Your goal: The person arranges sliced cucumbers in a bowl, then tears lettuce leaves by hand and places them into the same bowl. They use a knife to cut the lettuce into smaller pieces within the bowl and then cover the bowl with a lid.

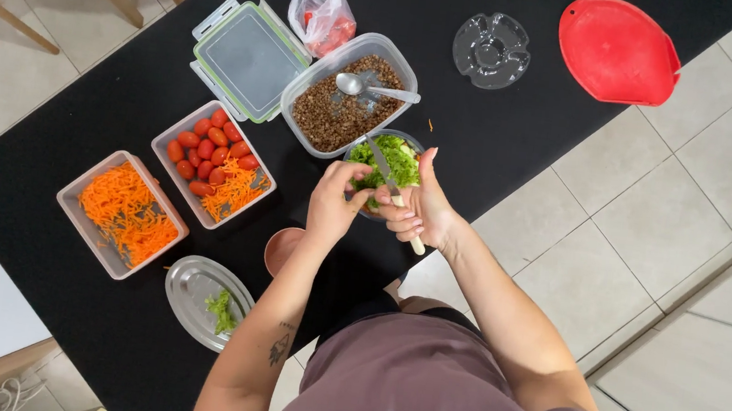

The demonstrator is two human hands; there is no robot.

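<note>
Knife (pixel 385 173) clenched in right hand (pixel 425 214); left hand (pixel 332 200) fingers pinch greens over glass bowl (pixel 363 153). Risk: blade nicks fingertips; bowl near bench (pixel 74 108) edge may tip.

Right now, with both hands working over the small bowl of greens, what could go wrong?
1. The knife in the right hand works close to the left hand; a slip could nick the fingers.
2. The bowl of greens sits near the black table's edge; a push might tip it onto the floor.
3. The grain container touches or nearly touches the bowl, so greens could spill into it.
</note>
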